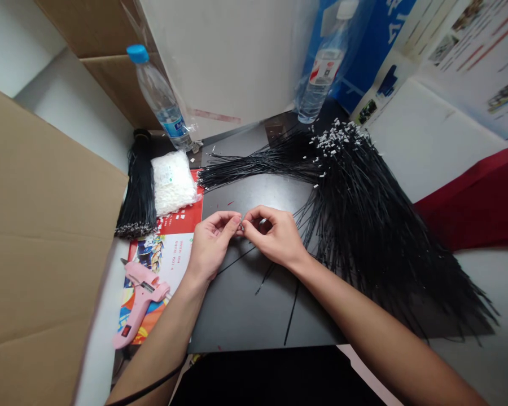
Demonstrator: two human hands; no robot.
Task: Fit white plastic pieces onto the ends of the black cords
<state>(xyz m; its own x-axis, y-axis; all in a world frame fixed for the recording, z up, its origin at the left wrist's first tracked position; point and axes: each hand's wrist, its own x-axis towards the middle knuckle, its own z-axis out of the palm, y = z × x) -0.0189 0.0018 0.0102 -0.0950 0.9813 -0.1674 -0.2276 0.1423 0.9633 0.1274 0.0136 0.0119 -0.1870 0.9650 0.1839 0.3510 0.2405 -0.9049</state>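
Over the dark table, my left hand and my right hand meet fingertip to fingertip. Both are closed in a pinch on the small end of a thin black cord, whose length trails below the fingers. The fingertips hide most of that tiny end, so its details cannot be made out. Right of my right hand spreads a large heap of black cords, many with small white tips. Behind my hands lies a flatter bundle of black cords.
A clear bag of small white pieces and another black cord bundle lie at left. Nearer is a pink glue gun on a printed sheet. Two plastic bottles stand behind. A cardboard box flanks the left.
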